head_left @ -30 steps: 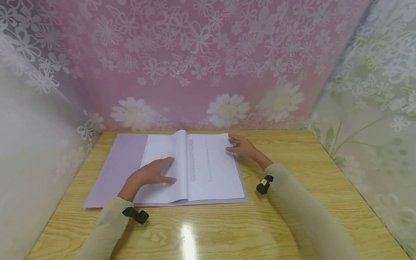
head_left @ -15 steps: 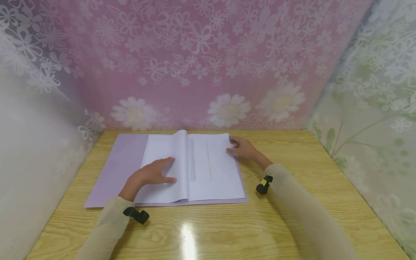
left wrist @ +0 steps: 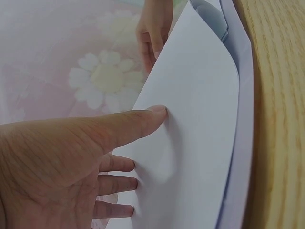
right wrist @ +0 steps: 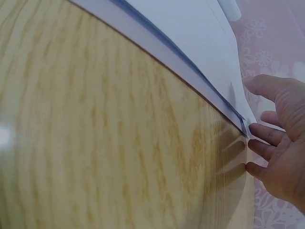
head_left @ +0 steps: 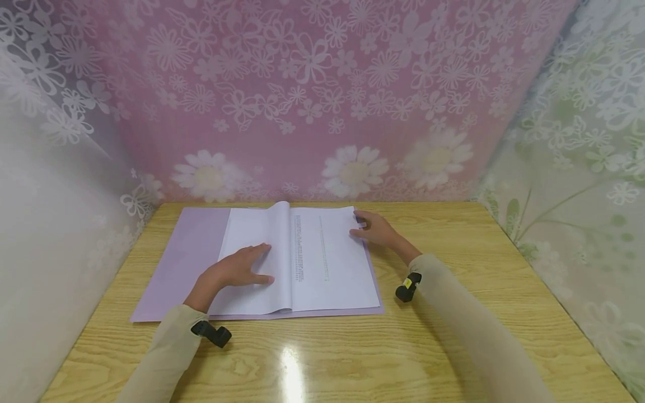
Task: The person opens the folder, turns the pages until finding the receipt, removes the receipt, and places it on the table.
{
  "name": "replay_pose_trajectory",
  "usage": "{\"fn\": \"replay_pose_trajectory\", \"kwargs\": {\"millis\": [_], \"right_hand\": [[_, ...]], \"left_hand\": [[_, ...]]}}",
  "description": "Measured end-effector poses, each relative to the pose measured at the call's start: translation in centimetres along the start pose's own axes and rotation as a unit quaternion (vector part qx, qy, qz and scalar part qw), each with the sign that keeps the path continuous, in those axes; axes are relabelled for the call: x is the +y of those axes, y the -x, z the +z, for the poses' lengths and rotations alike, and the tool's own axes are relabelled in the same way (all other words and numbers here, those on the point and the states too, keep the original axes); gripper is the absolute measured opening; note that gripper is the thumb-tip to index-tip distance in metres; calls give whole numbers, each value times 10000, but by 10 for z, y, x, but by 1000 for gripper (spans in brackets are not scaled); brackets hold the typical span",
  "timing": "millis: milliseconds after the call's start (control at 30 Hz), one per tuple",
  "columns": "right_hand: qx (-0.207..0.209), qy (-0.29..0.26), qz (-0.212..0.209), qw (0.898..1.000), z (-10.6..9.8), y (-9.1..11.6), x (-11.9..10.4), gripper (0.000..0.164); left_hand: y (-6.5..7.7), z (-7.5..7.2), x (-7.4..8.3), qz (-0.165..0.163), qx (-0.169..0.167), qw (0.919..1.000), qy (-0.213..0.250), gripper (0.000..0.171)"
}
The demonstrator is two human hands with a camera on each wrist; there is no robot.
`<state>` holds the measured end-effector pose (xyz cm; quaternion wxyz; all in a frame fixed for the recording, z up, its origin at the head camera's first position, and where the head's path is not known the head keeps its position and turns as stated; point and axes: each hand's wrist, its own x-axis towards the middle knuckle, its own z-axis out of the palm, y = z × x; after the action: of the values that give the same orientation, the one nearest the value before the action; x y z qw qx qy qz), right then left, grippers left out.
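Note:
An open purple folder (head_left: 194, 252) holding white paper sheets lies on the wooden table. My left hand (head_left: 234, 271) rests on the left-hand page (head_left: 252, 224), thumb and fingers spread; its thumb and fingertips touch the paper in the left wrist view. That page bulges up beside the spine. Columns of small print run down the right-hand page (head_left: 342, 268). At its upper right edge is my right hand (head_left: 380, 229), thumb over the paper and fingertips along the edge. In the right wrist view these fingers (right wrist: 264, 133) are fairly straight and apart from the thumb.
The wooden table (head_left: 322, 358) extends in front of the folder and to its right. A pink flowered backdrop (head_left: 292, 112) stands behind, with pale flowered sheets at both sides. Each wrist carries a small black camera (head_left: 211, 333).
Only slight finger movement of the right hand at the page edge shows. The left hand and the folder stay where they were.

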<state>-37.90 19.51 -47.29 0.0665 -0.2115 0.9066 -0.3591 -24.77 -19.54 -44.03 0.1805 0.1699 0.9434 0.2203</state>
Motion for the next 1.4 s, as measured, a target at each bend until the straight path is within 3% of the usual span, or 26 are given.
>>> {"fn": "replay_pose_trajectory", "kwargs": {"millis": [400,700,933,1100,1400], "right_hand": [[294,-428,-29,9986,0,1,-6,65],[479,-1181,-279,9915,-1,2,-7,57],[394,-1637,-274,9853,-13,19,-44,58],[410,-1702,-446,9835,-9,13,-34,61],[544,-1669,-291,9841,-6,8,-21,63]], "left_hand": [[2,0,2,2,15,10000,8,96],[4,-1,5,-23,18,10000,16,95],[5,-2,6,-6,19,10000,15,95],[5,-2,7,30,39,10000,39,95],[5,-1,7,1,48,10000,0,95]]}}
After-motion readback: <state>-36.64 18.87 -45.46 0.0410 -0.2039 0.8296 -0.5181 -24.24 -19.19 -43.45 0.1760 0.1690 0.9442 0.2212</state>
